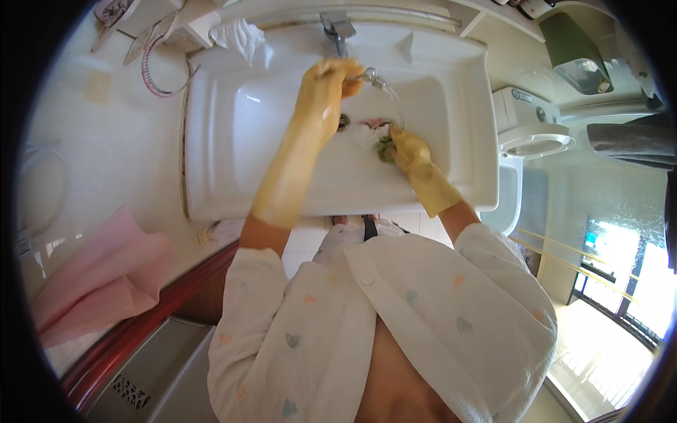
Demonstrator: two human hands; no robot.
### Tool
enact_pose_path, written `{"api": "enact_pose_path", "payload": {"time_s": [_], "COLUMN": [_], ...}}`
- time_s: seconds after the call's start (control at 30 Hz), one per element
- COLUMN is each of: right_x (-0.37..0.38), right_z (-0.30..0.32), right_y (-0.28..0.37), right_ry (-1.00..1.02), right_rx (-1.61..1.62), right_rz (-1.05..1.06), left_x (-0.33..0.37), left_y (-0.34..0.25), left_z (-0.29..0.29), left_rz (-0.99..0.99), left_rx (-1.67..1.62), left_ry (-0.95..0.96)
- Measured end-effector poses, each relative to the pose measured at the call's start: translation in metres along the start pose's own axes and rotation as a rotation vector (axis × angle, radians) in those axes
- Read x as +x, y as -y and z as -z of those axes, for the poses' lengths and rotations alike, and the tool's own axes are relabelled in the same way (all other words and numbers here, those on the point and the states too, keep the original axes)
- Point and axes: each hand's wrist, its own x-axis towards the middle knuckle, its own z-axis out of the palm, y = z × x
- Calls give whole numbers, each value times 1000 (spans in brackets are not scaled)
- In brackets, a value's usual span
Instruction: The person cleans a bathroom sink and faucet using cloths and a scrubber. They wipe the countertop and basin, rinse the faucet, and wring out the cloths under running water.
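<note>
My left hand [326, 84], in a long yellow rubber glove, is closed round the spout end of the tap [338, 29]. The metal nozzle [371, 73] sticks out to the right of its fingers, and a thin stream of water [397, 99] arcs from it toward my right hand. My right hand [412, 151], gloved too, is low in the white sink [247, 169], its fingers closed at a small green item [386, 149] whose kind I cannot make out. Touching that is a crumpled white and pink bundle [367, 134], perhaps cloth. Left of it lies the drain [343, 123], partly behind my left glove.
A crumpled white cloth [240, 39] rests on the sink's back left corner. A beaded hoop [149, 70] hangs at the left, above a pink cloth [113, 275]. On the right are a washing machine [529, 116] with its round door open and a green bin-like container [575, 49].
</note>
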Motion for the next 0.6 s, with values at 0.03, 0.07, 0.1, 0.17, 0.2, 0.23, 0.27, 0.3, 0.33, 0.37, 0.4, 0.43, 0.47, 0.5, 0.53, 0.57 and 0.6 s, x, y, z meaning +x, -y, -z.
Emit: {"api": "enact_pose_path", "payload": {"time_s": [0.03, 0.07, 0.1, 0.17, 0.2, 0.23, 0.27, 0.3, 0.33, 0.37, 0.4, 0.43, 0.47, 0.5, 0.53, 0.57, 0.6], "right_x": [-1, 11, 22, 29, 34, 38, 46, 49, 44, 37, 36, 41, 46, 49, 51, 54, 59], "right_z": [-11, -1, 25, 45, 53, 73, 94, 107, 113, 118, 121, 115, 106, 98, 97, 101, 107], "right_y": [-14, -16, -4, -48, -34, -9, 17, 25, 6, -23, -34, -29, -20, -11, -1, 15, 35], "right_ry": [206, 224, 345, 351, 375, 435, 495, 461, 445, 397, 369, 373, 299, 222, 229, 255, 295], "right_rx": [40, 43, 245, 648, 657, 851, 1042, 804, 791, 731, 684, 691, 987, 1277, 1276, 1364, 1455], "right_rz": [64, 70, -106, -413, -378, -362, -342, -243, -289, -358, -381, -363, -546, -736, -735, -748, -745], "left_x": [16, 38, 47, 67, 86, 100, 110, 114, 107, 86, 59, 39, 21, 6, -4, -14, -30], "left_y": [-4, -16, -23, -14, -5, 4, 7, 10, 13, 4, -9, -12, -8, 0, 6, 14, 37], "left_z": [-11, -27, -34, -61, -47, -10, 32, 51, 23, -22, -43, -31, -8, 11, 21, 31, 44], "left_rz": [-7, 207, 426, 265, 299, 264, 297, 356, 397, 372, 304, 289, 112, -56, -80, -106, 56], "left_rx": [-146, -250, -352, -389, -806, -802, -805, -810, -819, -658, -487, -482, -189, 103, 162, 225, 169], "left_ry": [145, 22, -121, 84, 7, -46, 17, 106, 134, 68, -22, -33, -39, -48, -68, -93, -141]}}
